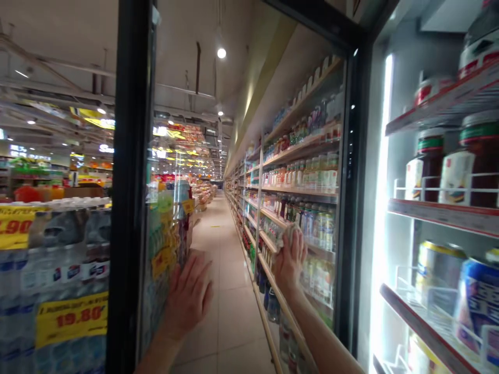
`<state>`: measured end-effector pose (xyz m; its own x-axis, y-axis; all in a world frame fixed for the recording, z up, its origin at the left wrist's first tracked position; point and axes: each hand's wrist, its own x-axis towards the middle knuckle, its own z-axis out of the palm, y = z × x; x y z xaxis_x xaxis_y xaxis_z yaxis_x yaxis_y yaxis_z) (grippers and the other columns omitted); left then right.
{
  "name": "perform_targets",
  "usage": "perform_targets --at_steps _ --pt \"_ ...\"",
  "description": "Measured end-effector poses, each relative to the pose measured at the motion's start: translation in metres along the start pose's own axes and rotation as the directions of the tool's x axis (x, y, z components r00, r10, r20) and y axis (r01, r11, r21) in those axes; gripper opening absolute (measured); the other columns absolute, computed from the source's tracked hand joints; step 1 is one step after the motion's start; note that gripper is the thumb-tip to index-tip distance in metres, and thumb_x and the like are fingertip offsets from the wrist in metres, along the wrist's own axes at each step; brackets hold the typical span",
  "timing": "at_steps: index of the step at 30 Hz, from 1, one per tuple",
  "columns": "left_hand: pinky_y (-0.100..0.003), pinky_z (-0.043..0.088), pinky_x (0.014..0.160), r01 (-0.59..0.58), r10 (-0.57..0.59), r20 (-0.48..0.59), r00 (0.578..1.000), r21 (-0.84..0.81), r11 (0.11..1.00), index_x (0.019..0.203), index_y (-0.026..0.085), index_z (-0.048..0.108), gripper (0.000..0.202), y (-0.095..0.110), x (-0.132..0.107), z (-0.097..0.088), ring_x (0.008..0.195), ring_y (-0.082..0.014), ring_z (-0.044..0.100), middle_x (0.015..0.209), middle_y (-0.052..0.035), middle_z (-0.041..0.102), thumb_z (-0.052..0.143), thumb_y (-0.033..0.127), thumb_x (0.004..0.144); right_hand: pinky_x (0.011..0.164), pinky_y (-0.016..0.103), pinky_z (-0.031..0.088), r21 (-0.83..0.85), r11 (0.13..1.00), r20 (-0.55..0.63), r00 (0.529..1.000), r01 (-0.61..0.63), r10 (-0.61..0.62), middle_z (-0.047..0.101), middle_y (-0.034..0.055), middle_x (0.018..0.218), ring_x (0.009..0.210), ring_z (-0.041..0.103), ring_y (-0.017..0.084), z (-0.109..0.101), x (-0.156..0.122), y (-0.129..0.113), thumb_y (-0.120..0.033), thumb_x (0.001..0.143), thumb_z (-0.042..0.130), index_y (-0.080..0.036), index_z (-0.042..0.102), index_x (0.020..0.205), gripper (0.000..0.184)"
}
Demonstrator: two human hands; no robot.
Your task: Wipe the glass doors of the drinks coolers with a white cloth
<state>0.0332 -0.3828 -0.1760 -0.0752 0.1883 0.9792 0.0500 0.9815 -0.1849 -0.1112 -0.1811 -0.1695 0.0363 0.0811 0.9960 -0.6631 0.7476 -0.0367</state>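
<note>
A glass cooler door with a black frame stands swung out in front of me. On its pane, at lower left of centre, rests my left hand, palm down with the fingers stretched out; it holds nothing. Higher and to the right, my right hand presses a crumpled pale cloth against the same pane. Its fingers are bent over the cloth, and part of the cloth is hidden beneath them.
To the right, lit cooler shelves carry dark bottles and cans. Packs of bottled water with yellow price signs are stacked at left. Through the glass, a tiled aisle and long stocked shelves show.
</note>
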Motion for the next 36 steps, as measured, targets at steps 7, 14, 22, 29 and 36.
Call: perform_targets --at_steps 7,14,22,29,36 --pt "-0.043 0.019 0.114 -0.015 0.015 0.004 1.0 0.008 1.0 0.133 0.022 0.041 0.05 -0.003 -0.001 0.0 0.136 -0.0195 0.03 0.135 -0.0103 0.051 0.053 0.022 0.084 0.112 0.05 0.017 0.031 0.998 0.043 0.997 0.06 -0.061 0.03 0.0092 0.15 0.141 0.02 0.024 0.001 0.0 0.012 -0.017 0.089 0.038 -0.026 0.026 0.143 0.056" --pt "-0.046 0.019 0.114 -0.004 0.004 -0.003 1.0 0.009 1.0 0.139 0.025 0.035 0.058 -0.003 -0.001 0.001 0.137 -0.0207 0.029 0.141 -0.008 0.044 0.054 0.023 0.084 0.112 0.049 0.016 0.061 0.989 0.123 0.982 0.137 -0.144 0.031 0.0078 0.149 0.141 0.019 0.024 -0.004 0.0 0.021 -0.019 0.089 0.04 -0.029 0.021 0.145 0.06" --pt "-0.049 0.013 0.114 -0.03 0.029 0.005 1.0 0.079 0.996 0.142 0.023 0.028 0.063 0.018 0.019 0.007 0.139 -0.0227 0.023 0.144 -0.0105 0.039 0.054 0.024 0.084 0.112 0.048 0.017 0.068 0.994 0.057 0.994 0.088 -0.092 0.037 0.0092 0.146 0.141 0.019 0.025 0.006 0.015 -0.01 -0.02 0.089 0.039 -0.025 0.028 0.143 0.055" --pt "-0.043 0.009 0.115 -0.089 0.083 0.063 0.995 0.093 0.992 0.141 0.015 0.03 0.057 0.059 0.065 0.039 0.139 -0.0205 0.021 0.139 -0.0124 0.045 0.045 0.033 0.09 0.113 0.049 0.013 0.053 0.983 0.124 0.976 0.175 -0.18 0.039 0.0091 0.144 0.14 0.021 0.024 0.002 0.015 0.015 -0.025 0.09 0.04 -0.025 0.034 0.14 0.05" --pt "-0.044 0.009 0.115 -0.068 0.063 0.047 0.997 0.125 0.99 0.144 0.018 0.024 0.061 0.056 0.06 0.046 0.138 -0.0215 0.022 0.14 -0.0108 0.042 0.045 0.038 0.09 0.107 0.058 0.021 -0.044 0.976 0.043 0.975 -0.215 0.217 0.025 0.014 0.151 0.141 0.018 0.028 -0.003 0.017 0.061 -0.021 0.091 0.032 -0.022 0.029 0.143 0.052"
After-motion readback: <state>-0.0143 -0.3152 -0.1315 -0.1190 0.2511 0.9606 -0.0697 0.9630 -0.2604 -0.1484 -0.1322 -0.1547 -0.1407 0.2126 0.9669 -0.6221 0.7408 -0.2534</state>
